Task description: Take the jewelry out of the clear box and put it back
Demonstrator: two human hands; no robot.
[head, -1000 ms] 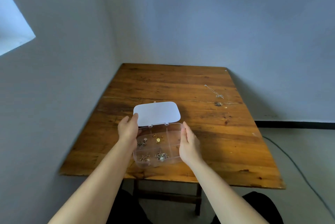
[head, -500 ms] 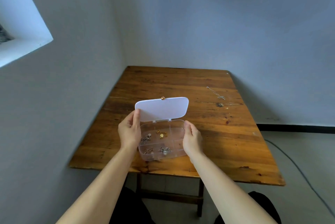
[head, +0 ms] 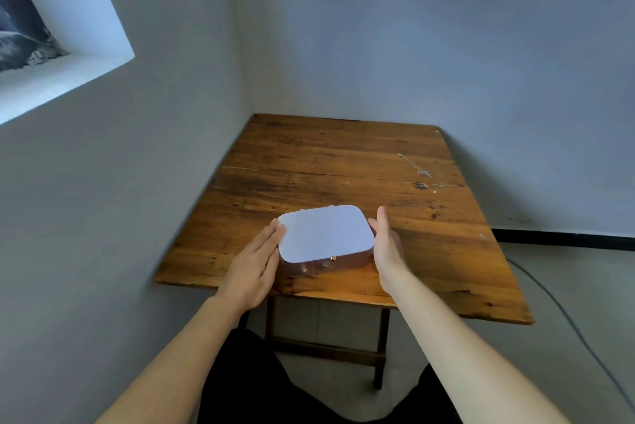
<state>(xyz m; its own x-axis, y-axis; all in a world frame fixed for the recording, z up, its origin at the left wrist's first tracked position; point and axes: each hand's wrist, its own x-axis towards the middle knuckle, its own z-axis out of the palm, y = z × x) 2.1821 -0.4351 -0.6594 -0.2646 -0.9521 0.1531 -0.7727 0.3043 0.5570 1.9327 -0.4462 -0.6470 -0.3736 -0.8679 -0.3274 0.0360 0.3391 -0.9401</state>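
The clear box [head: 323, 263] sits on the wooden table [head: 343, 162] near its front edge. Its white lid [head: 324, 233] is down, with a small gold clasp at the front. The jewelry inside is hidden under the lid. My left hand [head: 256, 262] lies flat against the box's left side, fingers straight, fingertips at the lid's edge. On the right side, my right hand [head: 386, 245] rests flat against the wall of the box. Neither hand curls around it. A thin silver necklace [head: 417, 167] lies on the table at the far right.
A small dark piece [head: 421, 185] lies on the table just in front of the necklace. Grey walls close in behind the table and on its left. A window recess [head: 68, 56] is high on the left. A cable [head: 567, 313] runs over the floor at the right.
The lid stood open with the jewelry showing in the compartments; now it is down over the box. Both hands stay at the box's sides. The camera has tilted up.
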